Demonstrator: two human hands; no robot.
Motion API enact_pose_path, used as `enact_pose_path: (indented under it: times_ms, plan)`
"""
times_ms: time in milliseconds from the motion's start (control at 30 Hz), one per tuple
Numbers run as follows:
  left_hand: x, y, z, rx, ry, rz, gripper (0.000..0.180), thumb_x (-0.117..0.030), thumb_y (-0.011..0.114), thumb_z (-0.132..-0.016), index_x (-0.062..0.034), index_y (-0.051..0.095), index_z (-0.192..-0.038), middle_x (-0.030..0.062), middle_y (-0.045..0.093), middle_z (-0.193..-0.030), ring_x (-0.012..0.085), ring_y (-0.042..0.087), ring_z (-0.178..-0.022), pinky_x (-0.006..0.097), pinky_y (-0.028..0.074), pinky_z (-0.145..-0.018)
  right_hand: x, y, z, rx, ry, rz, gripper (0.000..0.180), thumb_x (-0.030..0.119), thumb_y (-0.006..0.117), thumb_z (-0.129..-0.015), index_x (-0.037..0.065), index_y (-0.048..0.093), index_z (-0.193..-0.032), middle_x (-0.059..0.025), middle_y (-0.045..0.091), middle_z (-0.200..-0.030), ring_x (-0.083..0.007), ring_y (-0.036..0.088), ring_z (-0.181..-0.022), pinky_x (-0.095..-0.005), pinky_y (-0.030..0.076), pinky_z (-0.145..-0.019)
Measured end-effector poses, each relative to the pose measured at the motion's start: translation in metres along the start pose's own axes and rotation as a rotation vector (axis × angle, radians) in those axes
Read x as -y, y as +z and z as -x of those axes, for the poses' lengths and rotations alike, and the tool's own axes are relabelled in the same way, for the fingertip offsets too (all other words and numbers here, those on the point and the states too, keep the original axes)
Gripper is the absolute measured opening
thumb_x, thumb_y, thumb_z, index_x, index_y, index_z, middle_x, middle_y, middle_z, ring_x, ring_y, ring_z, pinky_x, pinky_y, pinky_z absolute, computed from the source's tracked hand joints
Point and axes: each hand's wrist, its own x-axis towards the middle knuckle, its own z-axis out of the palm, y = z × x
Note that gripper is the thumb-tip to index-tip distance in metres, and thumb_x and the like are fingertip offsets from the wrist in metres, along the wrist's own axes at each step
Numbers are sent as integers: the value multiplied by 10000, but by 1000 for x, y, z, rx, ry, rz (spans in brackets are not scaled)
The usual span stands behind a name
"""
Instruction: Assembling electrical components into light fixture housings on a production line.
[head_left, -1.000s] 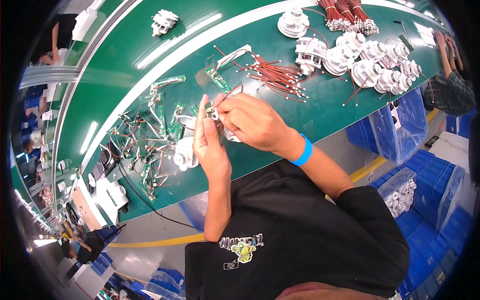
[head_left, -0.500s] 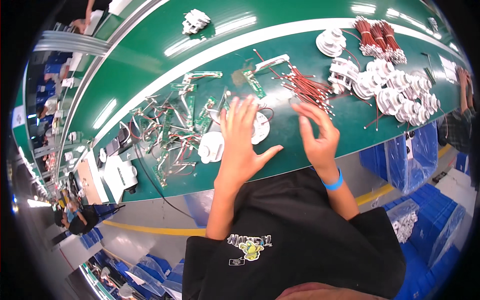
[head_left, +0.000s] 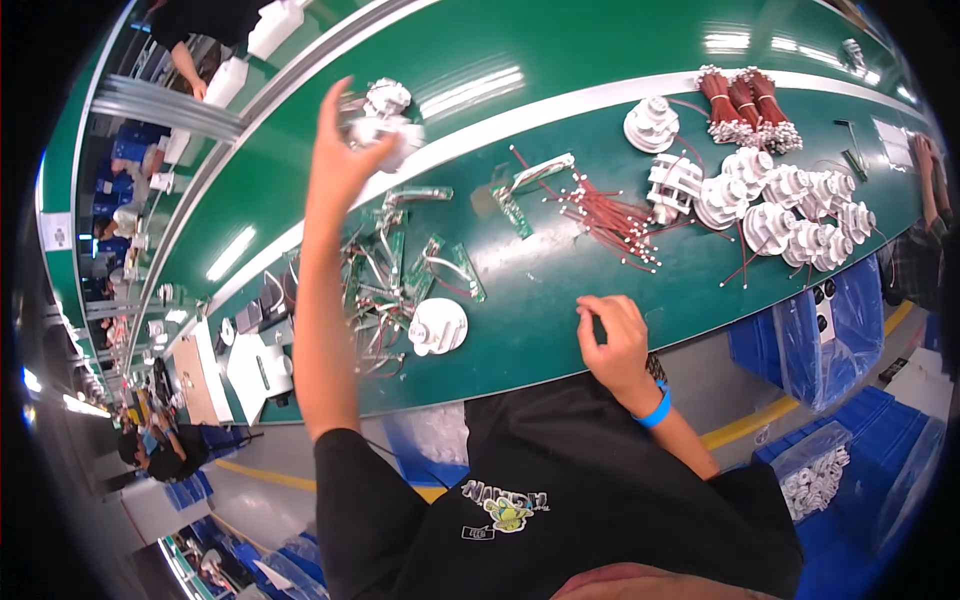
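My left hand (head_left: 340, 165) is stretched out to the far left, over the green strip beyond the white rail. Its thumb and fingers are around a white round plastic part (head_left: 398, 148), blurred by motion. Just behind that sits a cluster of white plastic parts (head_left: 386, 98). My right hand (head_left: 616, 342) hovers over the table's near edge, fingers curled and thumb close to them, with nothing visible in the grip. Between my arms, a white disc-shaped part (head_left: 438, 326) lies beside a tangle of green circuit boards (head_left: 400, 262) with wires, partly hidden by my left forearm.
Loose red wires (head_left: 610, 225) with white ends lie mid-table, near a green board strip (head_left: 511, 210). Rightward are several white round parts (head_left: 770, 225) and tied red wire bundles (head_left: 745, 105). Blue bins (head_left: 840, 330) stand below the table. Another person's hand (head_left: 925, 155) shows at far right.
My left hand has moved from mid-table to the far left, taking the white round part beyond the rail. My right hand has drawn back toward the near edge and its fingers have curled.
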Motion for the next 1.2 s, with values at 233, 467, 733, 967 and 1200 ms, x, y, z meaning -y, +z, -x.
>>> enact_pose_path:
  times_ms: [233,467,733,967,1200]
  plan:
    - [165,-75,-69,-438,-169,-534,1161,-411,871,-642,30,207,-1486,373,98,-1473,503,199,-1365,525,272,-1118,-1,3,4,-35,-18,42,166,-48,669,-743,12,638,-894,-107,641,-809,-288,610,-743,-381,485,-675]
    - [155,-50,-92,-246,103,-826,1039,-374,836,-700,-11,259,-1484,350,110,-1520,494,123,-1423,553,237,-1132,-2,3,5,-3,-54,102,225,-18,677,-702,11,630,-920,-101,635,-827,-259,602,-767,-365,483,-690]
    - [149,-27,-97,400,178,-1386,735,-38,799,-631,-134,435,-1262,91,515,-1140,325,599,-1041,486,552,-778,-3,6,6,-35,-63,102,221,-16,674,-691,5,627,-906,-108,638,-829,-277,601,-770,-369,487,-699]
    - [74,-33,-71,-164,6,-467,686,-385,814,-761,39,547,-1231,145,550,-1291,270,599,-1077,340,497,-866,-3,1,4,21,14,39,187,6,671,-733,8,630,-916,-116,640,-839,-277,600,-775,-373,490,-714]
    - [-37,-92,116,-322,18,1276,805,-356,728,-836,-22,337,-1455,249,357,-1461,396,361,-1345,588,173,-1185,4,-45,-73,314,154,-22,124,49,681,-813,9,655,-927,-103,674,-918,-257,639,-841,-359,510,-759]
